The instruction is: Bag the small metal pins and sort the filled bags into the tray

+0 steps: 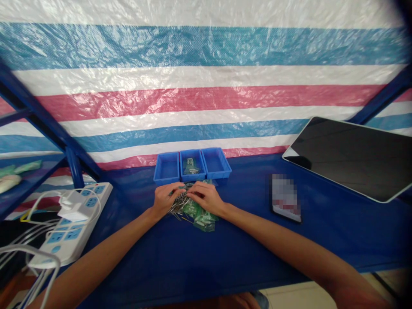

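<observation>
My left hand (165, 199) and my right hand (207, 197) meet over a small heap in the middle of the blue table. Both have thumb and fingers pinched together, almost touching each other. What they pinch is too small to make out; clear plastic shows just behind the fingertips. Beneath the left fingers lie many thin metal pins (179, 206), loose and pointing various ways. Small greenish plastic bags (204, 221) with pale pieces inside lie under and in front of the right hand.
Three blue trays stand in a row behind my hands; the middle tray (197, 177) holds a small bag of parts. At left is a white power strip (96, 214) with cables. A phone (285, 199) and a dark-screened panel (350, 159) lie at right. A striped sheet (199, 98) hangs behind.
</observation>
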A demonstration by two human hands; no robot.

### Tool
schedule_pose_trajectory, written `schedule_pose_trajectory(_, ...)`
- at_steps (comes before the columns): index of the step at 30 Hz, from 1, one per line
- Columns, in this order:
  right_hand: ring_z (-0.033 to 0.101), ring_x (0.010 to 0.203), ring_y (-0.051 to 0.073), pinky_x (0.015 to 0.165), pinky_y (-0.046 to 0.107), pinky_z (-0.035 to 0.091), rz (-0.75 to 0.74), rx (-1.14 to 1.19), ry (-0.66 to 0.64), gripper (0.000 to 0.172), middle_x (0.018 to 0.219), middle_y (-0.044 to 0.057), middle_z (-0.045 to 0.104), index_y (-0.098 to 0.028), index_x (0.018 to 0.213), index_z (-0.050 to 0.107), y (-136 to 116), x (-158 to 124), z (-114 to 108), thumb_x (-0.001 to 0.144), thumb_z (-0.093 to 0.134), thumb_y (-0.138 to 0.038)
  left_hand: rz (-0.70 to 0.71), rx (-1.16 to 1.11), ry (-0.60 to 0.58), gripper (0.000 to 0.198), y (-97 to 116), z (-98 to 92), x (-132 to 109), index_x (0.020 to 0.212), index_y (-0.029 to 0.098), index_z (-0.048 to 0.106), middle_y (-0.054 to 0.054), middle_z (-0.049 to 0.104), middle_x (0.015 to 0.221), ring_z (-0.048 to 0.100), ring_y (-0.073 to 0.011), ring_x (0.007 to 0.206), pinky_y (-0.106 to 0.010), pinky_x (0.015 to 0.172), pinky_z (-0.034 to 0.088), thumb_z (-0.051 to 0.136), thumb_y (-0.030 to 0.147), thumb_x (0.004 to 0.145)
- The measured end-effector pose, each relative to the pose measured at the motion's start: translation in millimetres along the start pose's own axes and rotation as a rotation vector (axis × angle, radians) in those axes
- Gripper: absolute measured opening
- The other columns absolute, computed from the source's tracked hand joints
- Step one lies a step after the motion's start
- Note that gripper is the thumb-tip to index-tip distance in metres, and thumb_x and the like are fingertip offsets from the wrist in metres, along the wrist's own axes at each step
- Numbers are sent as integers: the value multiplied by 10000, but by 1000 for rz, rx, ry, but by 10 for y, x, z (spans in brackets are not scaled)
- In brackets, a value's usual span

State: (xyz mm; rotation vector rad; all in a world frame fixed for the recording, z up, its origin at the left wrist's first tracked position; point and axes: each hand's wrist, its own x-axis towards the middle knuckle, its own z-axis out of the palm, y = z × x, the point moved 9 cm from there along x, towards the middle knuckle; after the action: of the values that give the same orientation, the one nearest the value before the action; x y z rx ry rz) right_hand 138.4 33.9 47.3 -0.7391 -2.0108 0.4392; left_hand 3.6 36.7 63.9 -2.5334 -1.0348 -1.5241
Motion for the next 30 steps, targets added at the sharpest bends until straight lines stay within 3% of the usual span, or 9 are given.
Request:
schedule_pose_trajectory(9,561,680,140,645,250,441,-18,-13,-37,160,762,37,622,-179,877,660,4,-7,44,886,551,-296,32,-25,4,114,26,-9,-2,878,204,696,5,733,785,695,-121,689,-195,672,540,617,274,836)
schedule_pose_trajectory(19,595,707,141,677,244,442,122,-26,-8,210,806,31,653,-186,962,595,108,-19,-4,951,416,-295,48,-53,-2,125,80,-15,7,927,203,684,-5,729,813,682,-116,704,-209,689,529,653,236,810)
schedule_pose_trajectory(24,621,741,149,699,250,452,116,-29,15,199,840,33,677,-191,962,610,108,-28,-19,941,439,-290,38,-81,-17,95,90,-9,11,897,206,689,-3,724,810,673,-112,711,-214,696,527,647,225,815)
schedule_pose_trajectory(30,638,772,157,727,262,477,128,-23,108,241,909,46,688,-191,1071,607,93,-51,-113,941,420,-271,-86,-8,105,113,-5,-154,67,875,204,695,-26,713,819,655,-146,760,-287,748,527,624,280,830)
